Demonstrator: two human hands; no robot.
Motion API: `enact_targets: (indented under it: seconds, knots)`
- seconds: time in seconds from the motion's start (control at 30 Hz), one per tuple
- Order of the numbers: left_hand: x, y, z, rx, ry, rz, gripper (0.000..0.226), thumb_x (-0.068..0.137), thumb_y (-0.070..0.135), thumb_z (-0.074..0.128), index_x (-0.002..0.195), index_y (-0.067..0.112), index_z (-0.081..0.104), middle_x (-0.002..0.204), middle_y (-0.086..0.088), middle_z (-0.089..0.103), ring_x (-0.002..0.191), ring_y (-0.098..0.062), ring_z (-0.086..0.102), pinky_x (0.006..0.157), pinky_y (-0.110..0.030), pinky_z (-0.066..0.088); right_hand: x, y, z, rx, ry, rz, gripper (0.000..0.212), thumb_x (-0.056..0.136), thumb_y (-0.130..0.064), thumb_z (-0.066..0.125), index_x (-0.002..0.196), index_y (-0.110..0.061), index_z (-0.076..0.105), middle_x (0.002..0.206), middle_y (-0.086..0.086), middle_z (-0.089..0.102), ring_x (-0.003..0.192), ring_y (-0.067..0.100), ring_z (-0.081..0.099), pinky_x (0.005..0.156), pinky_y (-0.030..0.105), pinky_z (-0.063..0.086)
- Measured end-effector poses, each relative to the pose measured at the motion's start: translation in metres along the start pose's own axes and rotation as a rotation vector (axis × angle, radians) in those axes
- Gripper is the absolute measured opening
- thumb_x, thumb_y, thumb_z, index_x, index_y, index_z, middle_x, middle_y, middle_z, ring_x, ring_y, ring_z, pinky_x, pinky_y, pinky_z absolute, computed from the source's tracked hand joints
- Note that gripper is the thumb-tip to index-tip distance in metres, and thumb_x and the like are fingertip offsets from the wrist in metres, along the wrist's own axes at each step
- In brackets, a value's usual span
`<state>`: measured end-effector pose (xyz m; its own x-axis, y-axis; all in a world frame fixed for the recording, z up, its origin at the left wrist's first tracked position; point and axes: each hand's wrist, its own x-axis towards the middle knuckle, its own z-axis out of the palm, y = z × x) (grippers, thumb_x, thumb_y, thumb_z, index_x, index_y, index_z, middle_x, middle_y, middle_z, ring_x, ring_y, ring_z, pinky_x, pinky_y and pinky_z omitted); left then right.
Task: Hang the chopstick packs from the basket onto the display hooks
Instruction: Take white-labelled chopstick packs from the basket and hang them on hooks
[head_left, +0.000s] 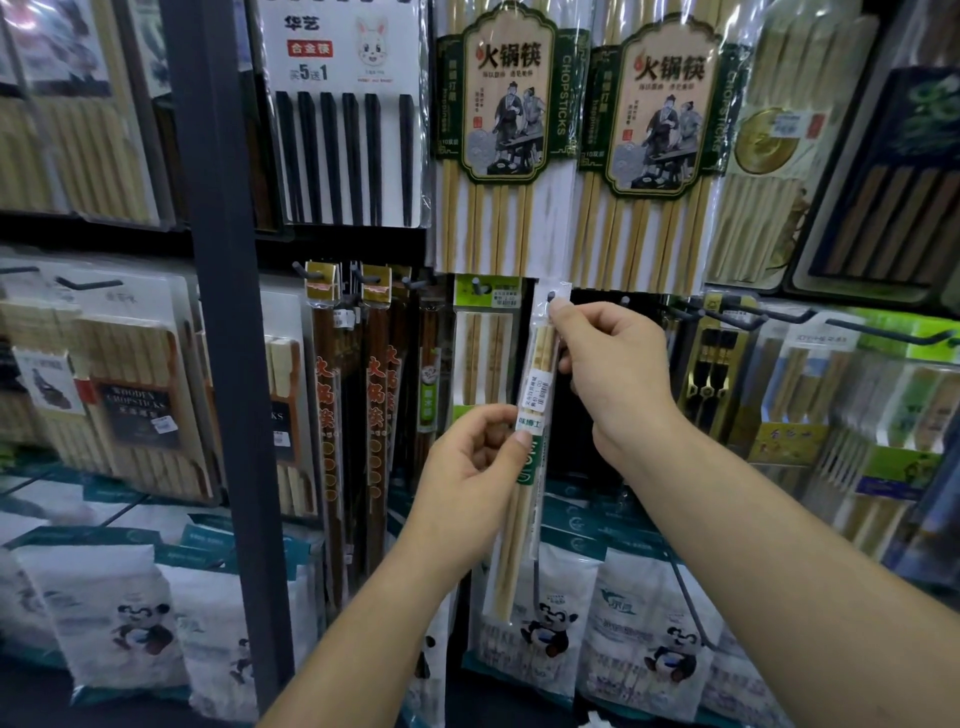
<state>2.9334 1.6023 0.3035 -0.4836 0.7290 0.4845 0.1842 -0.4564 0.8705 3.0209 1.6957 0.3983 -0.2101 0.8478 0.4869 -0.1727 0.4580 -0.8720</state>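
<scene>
1. Right hand (618, 374) is up high. Its grip is clenched, thumb and forefinger pinching the clear top tab of the chopstick pack (540, 387).
2. Left hand (467, 467) is lower, its grip pinching the pack's middle at the green band, just under the white barcode sticker.
3. The pack hangs nearly upright between the two hands, its top leaning slightly right and its pale sticks trailing below the left hand.
4. A dark spot shows on the tab right at the hook (550, 296). I cannot tell whether it is the hook's tip or the hang hole, or whether the tab is threaded on.
5. Left edge is tight, with a green-headed pack (485, 338) hanging just beside it.
6. There is room on the right, where a dark open gap (576, 457) lies behind the pack and a bare hook (626, 300) beyond it.
7. Overhead, the big hot-pot chopstick packs (506, 156) hang down to just above the tab.
8. Below, the panda bags (644, 644) stand behind the pack's lower end.
</scene>
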Motion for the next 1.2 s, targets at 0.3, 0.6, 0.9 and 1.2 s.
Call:
enact_targets:
  seconds: [0.3,0.6,0.9,1.2]
  knots:
    - [0.000,-0.001,0.001,-0.001,0.016,0.001,0.014,0.099,0.013,0.064,0.109,0.022,0.068,0.095,0.001,0.070,0.082,0.001,0.065,0.077,-0.016,0.054,0.003,0.001,0.001,-0.100,0.022,-0.070,0.032,0.097,-0.029,0.065,0.078,-0.006,0.073,0.062,-0.002,0.062,0.055,0.001,0.055,0.057,0.012,0.049]
    - [0.003,-0.008,0.002,0.066,0.025,-0.038,0.013,0.098,0.015,0.067,0.105,0.027,0.068,0.089,0.007,0.070,0.080,-0.003,0.065,0.073,-0.020,0.056,0.007,0.012,-0.001,-0.233,0.015,-0.115,0.032,0.099,-0.030,0.060,0.069,-0.016,0.064,0.051,-0.016,0.053,0.051,-0.002,0.049,0.054,0.015,0.044]
    - [0.016,-0.005,-0.010,0.513,0.050,0.068,0.024,0.102,0.040,0.056,0.124,0.030,0.059,0.120,0.010,0.060,0.103,0.006,0.058,0.093,-0.025,0.052,-0.009,0.044,-0.018,-0.259,-0.017,-0.172,0.016,0.095,-0.039,0.066,0.088,-0.024,0.062,0.077,-0.011,0.061,0.067,-0.003,0.057,0.060,0.010,0.043]
    - [0.053,0.003,0.031,0.033,-0.104,-0.156,0.048,0.110,0.043,0.038,0.157,0.034,0.030,0.134,0.028,0.041,0.093,0.036,0.040,0.068,0.011,0.034,-0.017,0.081,0.004,-0.170,-0.324,-0.103,0.068,0.099,-0.062,0.019,0.161,-0.037,0.008,0.168,-0.017,0.006,0.152,-0.003,0.005,0.127,0.033,0.008]
